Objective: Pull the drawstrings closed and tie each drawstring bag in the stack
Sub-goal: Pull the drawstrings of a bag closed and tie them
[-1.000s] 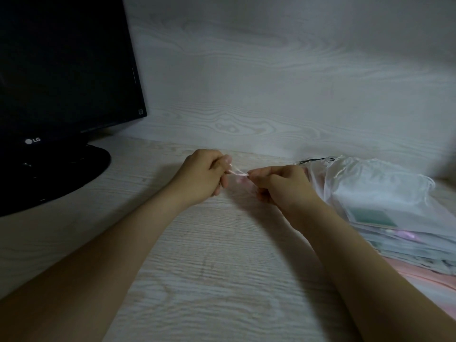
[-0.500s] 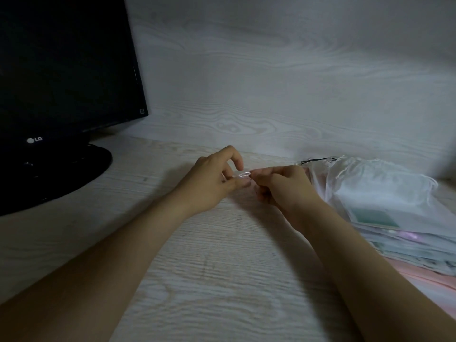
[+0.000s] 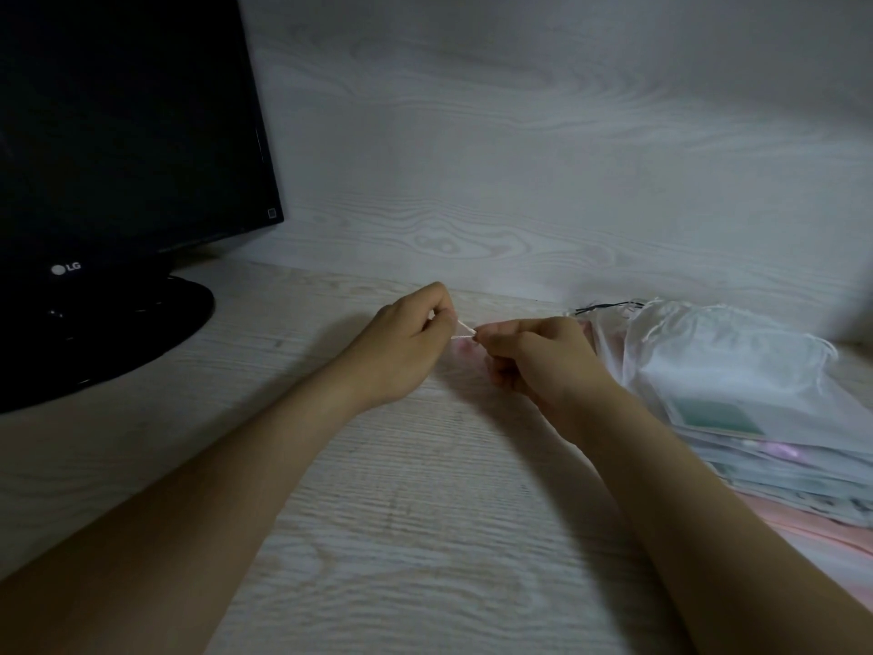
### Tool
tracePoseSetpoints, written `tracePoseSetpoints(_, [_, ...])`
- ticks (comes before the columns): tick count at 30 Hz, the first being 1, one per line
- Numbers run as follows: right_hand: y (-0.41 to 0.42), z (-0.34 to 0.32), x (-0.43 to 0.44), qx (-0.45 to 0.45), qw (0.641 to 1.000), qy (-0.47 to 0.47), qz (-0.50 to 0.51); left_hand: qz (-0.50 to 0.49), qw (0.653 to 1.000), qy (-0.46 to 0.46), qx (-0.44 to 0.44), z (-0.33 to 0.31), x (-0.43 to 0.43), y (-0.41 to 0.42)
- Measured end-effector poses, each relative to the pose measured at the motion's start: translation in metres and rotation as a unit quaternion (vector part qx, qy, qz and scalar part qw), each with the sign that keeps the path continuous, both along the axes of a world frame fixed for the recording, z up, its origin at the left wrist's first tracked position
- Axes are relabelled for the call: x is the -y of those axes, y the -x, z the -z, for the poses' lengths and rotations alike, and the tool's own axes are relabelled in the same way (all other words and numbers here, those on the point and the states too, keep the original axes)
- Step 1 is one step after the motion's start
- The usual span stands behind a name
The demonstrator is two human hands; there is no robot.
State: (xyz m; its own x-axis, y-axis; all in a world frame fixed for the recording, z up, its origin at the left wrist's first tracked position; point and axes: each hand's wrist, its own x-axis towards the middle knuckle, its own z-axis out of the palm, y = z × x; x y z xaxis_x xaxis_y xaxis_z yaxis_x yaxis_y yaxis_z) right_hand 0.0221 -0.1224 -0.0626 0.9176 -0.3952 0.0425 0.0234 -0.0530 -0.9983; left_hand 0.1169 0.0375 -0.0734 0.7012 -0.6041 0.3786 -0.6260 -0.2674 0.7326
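A stack of translucent white drawstring bags (image 3: 737, 385) lies on the desk at the right. My left hand (image 3: 406, 342) and my right hand (image 3: 534, 356) meet just left of the stack. A short stretch of pale drawstring (image 3: 464, 331) runs between them, pinched at each end by curled fingers. The drawstring belongs to the sheer top bag (image 3: 609, 342), whose mouth sits behind my right hand. Most of that bag's neck is hidden by my right hand.
A black monitor (image 3: 118, 134) on a round black base (image 3: 108, 333) stands at the left. A pale wood-grain wall (image 3: 519, 158) closes the back of the wood-grain desk (image 3: 425, 512). A pink sheet (image 3: 812, 531) lies under the stack.
My left hand's fingers, spread half a second ago, have curled back round the drawstring. The string is drawn a little tighter between both hands. The stack has not moved.
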Motion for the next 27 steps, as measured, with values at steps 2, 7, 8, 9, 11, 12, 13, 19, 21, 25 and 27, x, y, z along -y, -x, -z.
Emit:
tracePoseSetpoints(2, [0.000, 0.000, 0.000, -0.004, 1.000, -0.001, -0.002, -0.022, 1.000, 0.013, 0.011, -0.001, -0.001, 0.000])
tracePoseSetpoints(7, [-0.003, 0.001, -0.001, 0.011, 0.999, 0.038, 0.008, -0.057, 0.998, 0.004, 0.023, 0.000, -0.001, -0.001])
tracePoseSetpoints(8, [-0.004, 0.002, 0.000, 0.017, 0.998, 0.057, 0.019, -0.064, 0.998, 0.002, 0.026, 0.001, 0.000, -0.002])
tracePoseSetpoints(9, [-0.005, 0.004, 0.002, 0.021, 0.996, 0.084, 0.029, -0.070, 0.997, 0.001, 0.030, 0.001, 0.000, -0.003])
tracePoseSetpoints(11, [-0.006, 0.008, 0.005, 0.024, 0.983, 0.175, 0.042, -0.077, 0.996, -0.003, 0.036, 0.002, 0.000, -0.004])
tracePoseSetpoints(12, [-0.006, 0.009, 0.006, 0.022, 0.972, 0.230, 0.045, -0.080, 0.996, -0.006, 0.038, 0.002, -0.001, -0.004])
tracePoseSetpoints(13, [-0.006, 0.010, 0.006, 0.021, 0.958, 0.282, 0.047, -0.082, 0.996, -0.007, 0.038, 0.002, -0.001, -0.003])
tracePoseSetpoints(19, [-0.004, 0.009, 0.000, 0.033, 0.882, 0.465, 0.072, -0.087, 0.996, -0.011, 0.036, 0.002, -0.003, -0.005])
tracePoseSetpoints(21, [-0.005, 0.009, 0.002, 0.028, 0.881, 0.463, 0.092, -0.088, 0.995, -0.011, 0.035, 0.003, -0.002, -0.005])
tracePoseSetpoints(25, [-0.006, 0.010, 0.003, 0.018, 0.877, 0.466, 0.114, -0.099, 0.994, -0.021, 0.044, 0.004, -0.002, -0.007])
tracePoseSetpoints(27, [-0.007, 0.012, 0.002, 0.009, 0.870, 0.480, 0.111, -0.103, 0.993, -0.024, 0.045, 0.004, -0.003, -0.009])
